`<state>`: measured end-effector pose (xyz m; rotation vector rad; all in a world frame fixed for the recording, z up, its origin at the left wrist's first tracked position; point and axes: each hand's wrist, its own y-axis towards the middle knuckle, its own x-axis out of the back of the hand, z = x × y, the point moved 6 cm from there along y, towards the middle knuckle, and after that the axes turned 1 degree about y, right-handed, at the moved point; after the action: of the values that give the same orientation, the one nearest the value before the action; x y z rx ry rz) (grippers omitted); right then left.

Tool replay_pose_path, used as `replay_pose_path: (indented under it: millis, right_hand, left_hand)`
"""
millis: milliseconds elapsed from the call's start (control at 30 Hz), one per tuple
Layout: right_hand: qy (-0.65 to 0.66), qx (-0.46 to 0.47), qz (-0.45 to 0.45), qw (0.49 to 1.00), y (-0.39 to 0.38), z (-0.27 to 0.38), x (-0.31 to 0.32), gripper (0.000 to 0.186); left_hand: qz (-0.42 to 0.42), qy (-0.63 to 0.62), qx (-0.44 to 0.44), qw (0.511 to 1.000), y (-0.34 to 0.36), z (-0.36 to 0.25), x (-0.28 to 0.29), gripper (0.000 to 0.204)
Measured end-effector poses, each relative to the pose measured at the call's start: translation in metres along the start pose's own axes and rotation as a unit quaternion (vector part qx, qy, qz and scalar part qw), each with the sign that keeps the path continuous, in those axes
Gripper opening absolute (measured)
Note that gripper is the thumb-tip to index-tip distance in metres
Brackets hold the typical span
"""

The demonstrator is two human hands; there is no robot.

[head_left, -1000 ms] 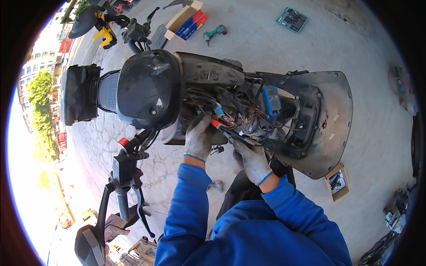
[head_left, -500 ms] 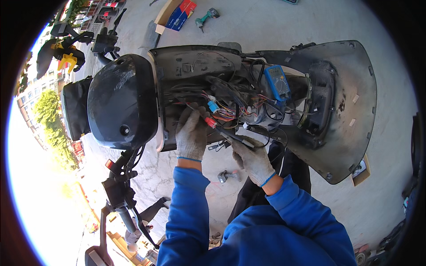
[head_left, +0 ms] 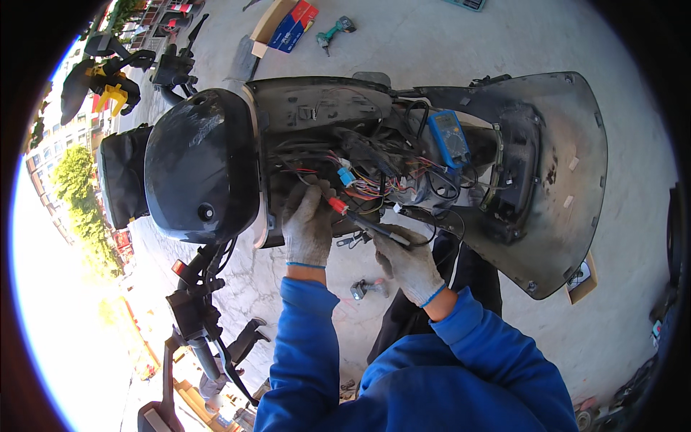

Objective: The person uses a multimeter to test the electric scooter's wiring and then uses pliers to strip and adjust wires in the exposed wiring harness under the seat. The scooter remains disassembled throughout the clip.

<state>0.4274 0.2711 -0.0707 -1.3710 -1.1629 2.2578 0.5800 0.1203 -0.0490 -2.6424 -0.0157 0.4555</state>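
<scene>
Both my hands wear pale, dirty work gloves with blue cuffs. My left hand (head_left: 308, 225) is closed at the wiring of an opened scooter body, its fingers pinching thin wires beside a red connector (head_left: 337, 206). From that connector a black, rod-like lead (head_left: 371, 225) slants down to my right hand (head_left: 409, 263), whose fingers are closed around it. A light-blue plug (head_left: 346, 176) and a bundle of coloured wires (head_left: 371, 186) lie just beyond the connector. The left fingertips are partly hidden among the wires.
A blue multimeter (head_left: 449, 138) rests on the scooter's frame. The black front cowl (head_left: 201, 165) stands at left, a wide dusty panel (head_left: 568, 165) at right. On the floor lie a green power drill (head_left: 336, 34), a grey power tool (head_left: 367, 288) and a cardboard box (head_left: 583, 281).
My hands have shifted only slightly, and the red connector sits a little lower and further left. Both hands keep their hold.
</scene>
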Motion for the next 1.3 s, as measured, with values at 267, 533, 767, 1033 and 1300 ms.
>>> replay_pose_path:
  millis: [267, 533, 767, 1033, 1300]
  right_hand:
    - [-0.088, 0.068, -0.005, 0.994, -0.008, 0.014, 0.002, 0.017]
    - [-0.118, 0.110, -0.021, 0.987, -0.014, 0.020, -0.008, 0.009]
    - [-0.135, 0.116, -0.025, 0.984, -0.016, 0.029, -0.005, 0.012]
    - [-0.156, 0.127, -0.023, 0.979, -0.024, 0.034, -0.017, 0.017]
    - [-0.153, 0.129, -0.023, 0.979, -0.021, 0.033, -0.016, 0.017]
  left_hand:
    - [-0.035, 0.049, 0.000, 0.998, -0.060, 0.005, 0.015, 0.033]
    - [-0.111, -0.084, -0.052, 0.989, -0.198, -0.008, 0.227, 0.043]
    - [-0.278, -0.141, -0.338, 0.888, -0.278, -0.161, 0.276, 0.070]
    - [-0.451, 0.405, -0.402, 0.686, -0.316, -0.199, 0.191, 0.069]
    - [-0.450, 0.478, -0.374, 0.655, -0.306, -0.202, 0.165, 0.050]
